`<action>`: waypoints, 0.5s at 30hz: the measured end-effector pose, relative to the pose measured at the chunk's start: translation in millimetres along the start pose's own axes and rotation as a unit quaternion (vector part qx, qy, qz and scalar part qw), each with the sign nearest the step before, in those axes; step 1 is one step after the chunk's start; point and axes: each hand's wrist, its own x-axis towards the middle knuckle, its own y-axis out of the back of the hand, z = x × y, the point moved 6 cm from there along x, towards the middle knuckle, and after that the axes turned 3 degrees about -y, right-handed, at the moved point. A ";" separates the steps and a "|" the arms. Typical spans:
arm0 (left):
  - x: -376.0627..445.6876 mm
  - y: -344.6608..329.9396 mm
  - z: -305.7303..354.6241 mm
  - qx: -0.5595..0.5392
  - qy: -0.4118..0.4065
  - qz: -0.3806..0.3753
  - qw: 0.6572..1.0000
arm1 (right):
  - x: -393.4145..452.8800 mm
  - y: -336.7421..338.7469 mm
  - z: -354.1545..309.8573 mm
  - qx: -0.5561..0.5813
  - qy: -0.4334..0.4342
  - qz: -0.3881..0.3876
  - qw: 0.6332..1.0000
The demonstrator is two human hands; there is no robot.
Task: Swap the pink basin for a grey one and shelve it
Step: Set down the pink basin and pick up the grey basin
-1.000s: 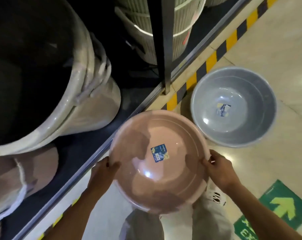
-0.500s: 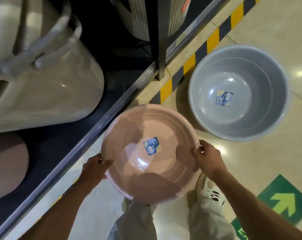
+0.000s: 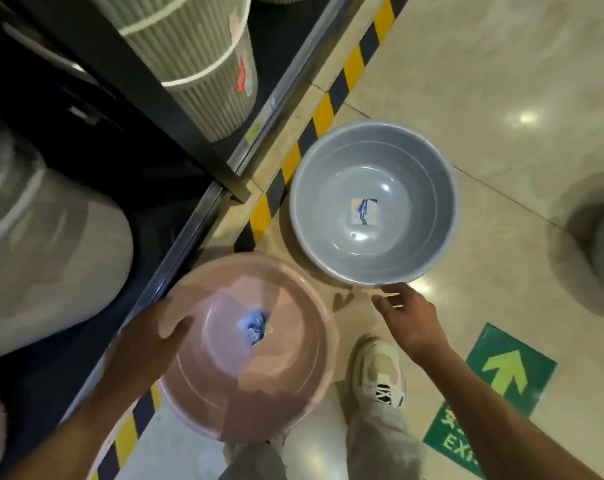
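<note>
The pink basin (image 3: 252, 372) with a blue sticker inside is held low in front of me, above the floor by the shelf edge. My left hand (image 3: 144, 348) grips its left rim, thumb over the inside. My right hand (image 3: 408, 317) is off the pink basin, fingers spread and relaxed, reaching toward the near rim of the grey basin (image 3: 373, 202), which sits upright on the tiled floor with a sticker at its bottom. The fingertips are at or just short of that rim.
The dark bottom shelf (image 3: 176, 251) with a metal edge runs diagonally on the left, bordered by yellow-black floor tape (image 3: 325, 109). Ribbed grey bins (image 3: 196, 57) and a large pale tub (image 3: 51, 254) stand on it. My shoe (image 3: 380, 372) and a green exit arrow (image 3: 505, 372) are below.
My right hand has let go of the pink basin's right rim and moved up toward the grey basin. The pink basin has shifted lower left, held by the left hand alone.
</note>
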 end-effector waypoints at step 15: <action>166.1 -92.0 216.1 -0.062 -0.063 -0.037 0.995 | 118.0 91.5 56.2 0.009 -0.120 0.112 0.986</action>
